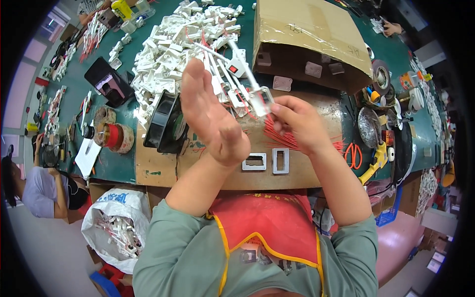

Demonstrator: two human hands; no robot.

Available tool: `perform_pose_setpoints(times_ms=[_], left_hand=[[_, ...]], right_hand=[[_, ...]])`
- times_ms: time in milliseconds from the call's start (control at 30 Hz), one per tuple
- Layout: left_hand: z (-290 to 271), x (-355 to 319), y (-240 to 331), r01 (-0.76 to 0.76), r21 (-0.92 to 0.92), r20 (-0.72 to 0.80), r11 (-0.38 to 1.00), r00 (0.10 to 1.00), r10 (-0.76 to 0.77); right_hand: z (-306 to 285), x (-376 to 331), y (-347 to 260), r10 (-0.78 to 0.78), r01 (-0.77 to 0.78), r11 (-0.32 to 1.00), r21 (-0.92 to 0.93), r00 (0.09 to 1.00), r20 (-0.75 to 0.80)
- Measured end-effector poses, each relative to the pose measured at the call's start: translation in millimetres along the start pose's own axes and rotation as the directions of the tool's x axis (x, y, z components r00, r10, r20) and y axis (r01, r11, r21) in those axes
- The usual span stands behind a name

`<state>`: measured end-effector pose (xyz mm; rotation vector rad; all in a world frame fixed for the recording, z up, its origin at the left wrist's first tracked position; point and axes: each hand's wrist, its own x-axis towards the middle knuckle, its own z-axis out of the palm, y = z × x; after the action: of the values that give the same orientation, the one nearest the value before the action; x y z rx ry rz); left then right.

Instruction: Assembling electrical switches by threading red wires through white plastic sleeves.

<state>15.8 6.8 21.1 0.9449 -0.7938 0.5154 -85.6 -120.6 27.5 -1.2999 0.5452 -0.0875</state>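
Observation:
My left hand [210, 119] is raised over the workbench, palm showing and fingers stretched out, with nothing in it. To its right, my right hand [303, 123] pinches a white plastic housing [260, 101] with a square frame-like end and a long white stem pointing away from me. Thin red wires [292, 137] lie in a bundle under my right hand. Two white rectangular frames, one lying sideways [254, 162] and one lengthwise [280, 161], rest on the brown board [217, 175] nearer to me. Beyond my left hand lie several white stemmed parts [222, 74] with red wires.
A large heap of white plastic parts [163, 59] covers the far middle. An open cardboard box [307, 29] stands far right. A black fan [166, 121], a wire spool [116, 136] and a phone stand [106, 81] are left. Orange scissors [353, 156] and a yellow glue gun [374, 163] lie right.

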Motion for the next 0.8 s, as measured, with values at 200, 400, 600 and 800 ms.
perform_pose_setpoints(times_ms=[200,400,600,800], left_hand=[[-2,-11,2,-0.067,0.009,0.114,0.998,0.991,0.065],[-3,-10,-4,-0.033,0.013,0.085,0.999,0.996,0.031],[7,-17,-2,-0.011,0.148,0.415,0.989,0.908,-0.052],[21,-23,5,0.023,0.212,0.535,0.977,0.834,-0.136]], right_hand=[[42,33,-9,0.031,-0.030,1.000,-0.005,0.991,0.131],[22,58,-11,-0.014,0.045,0.978,-0.206,0.989,0.146],[-63,112,-14,-0.233,0.082,0.858,-0.507,0.942,-0.242],[-59,165,-13,-0.443,0.139,0.134,-0.981,0.894,0.066]])
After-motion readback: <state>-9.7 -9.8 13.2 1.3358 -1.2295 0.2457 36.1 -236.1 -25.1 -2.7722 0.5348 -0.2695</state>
